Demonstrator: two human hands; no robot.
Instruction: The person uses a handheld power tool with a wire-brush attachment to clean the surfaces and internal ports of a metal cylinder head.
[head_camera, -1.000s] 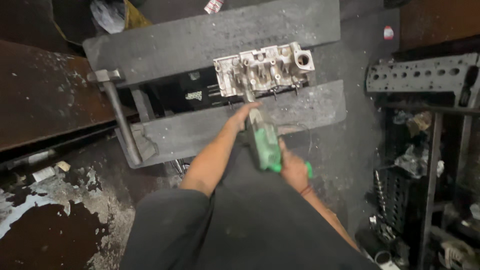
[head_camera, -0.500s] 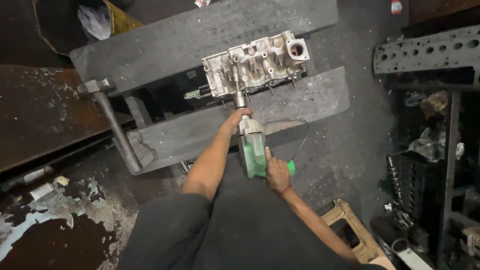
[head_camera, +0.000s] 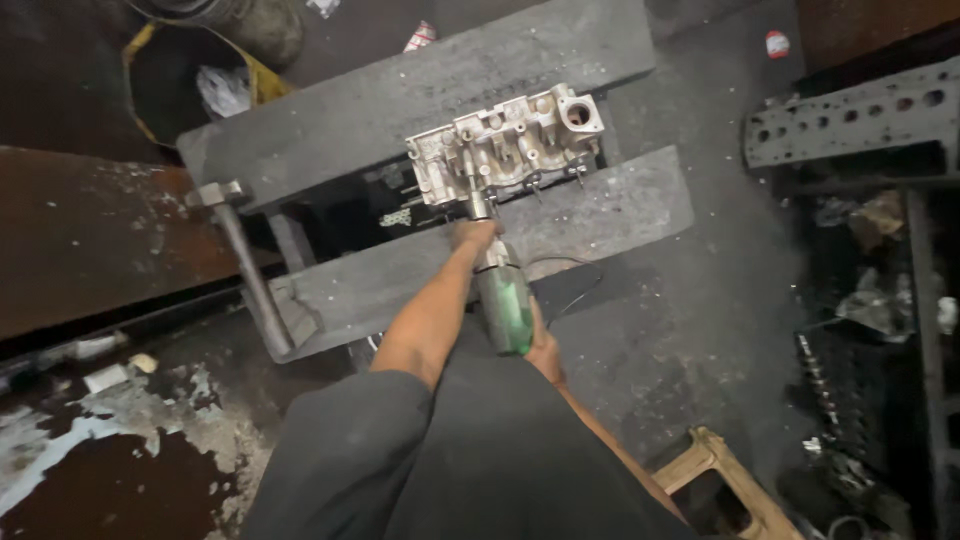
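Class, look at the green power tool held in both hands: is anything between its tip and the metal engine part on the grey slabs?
Nothing visible. The green power tool, gripped by the left hand and right hand, points straight at the metal engine part, its tip apparently meeting it.

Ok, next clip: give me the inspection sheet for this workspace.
Surface: two grey slabs with a gap between.
Job's things: metal engine casting spanning the gap; green power tool with its tip on the casting.
Clutter: hammer leaning at the slabs' left; wooden stool.
Grippers: left hand holds the tool's front, right hand its rear.
Cables: thin cord by the tool.
Surroundings: perforated metal rack, stained floor.
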